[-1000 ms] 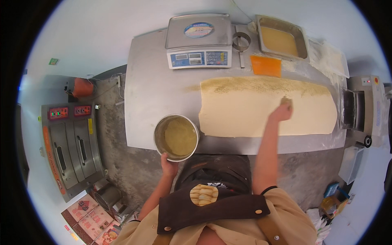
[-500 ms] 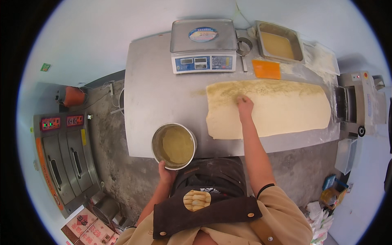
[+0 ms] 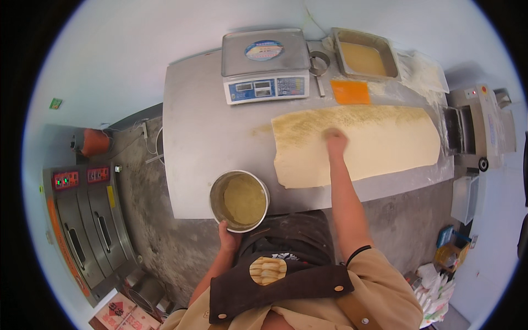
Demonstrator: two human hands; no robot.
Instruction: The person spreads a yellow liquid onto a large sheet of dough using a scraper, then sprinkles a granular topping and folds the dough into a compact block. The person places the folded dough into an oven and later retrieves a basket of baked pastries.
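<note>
My left hand (image 3: 230, 236) grips the near rim of a round metal bowl (image 3: 238, 201) of yellowish powder at the table's front edge. My right hand (image 3: 336, 142) is over the left half of a long, flat, pale dough sheet (image 3: 390, 148), its fingers smeared by motion; whether it holds anything I cannot make out. A speckled yellow-brown band runs along the dough's far edge, heaviest at the top, with some powder on the bare table to its left. An orange flat scraper (image 3: 350, 92) lies just behind the dough.
Along the back of the steel table (image 3: 192, 137) stand a weighing scale (image 3: 265, 63), a metal ring (image 3: 319, 63), a pan of pale yellow contents (image 3: 363, 58) and a floury clear tray (image 3: 428, 74). An oven (image 3: 91, 231) is at left, a steel machine (image 3: 479, 129) at right.
My right hand has moved leftward from the right part of the dough to its left half. My left hand still holds the bowl. The camera view has shifted slightly.
</note>
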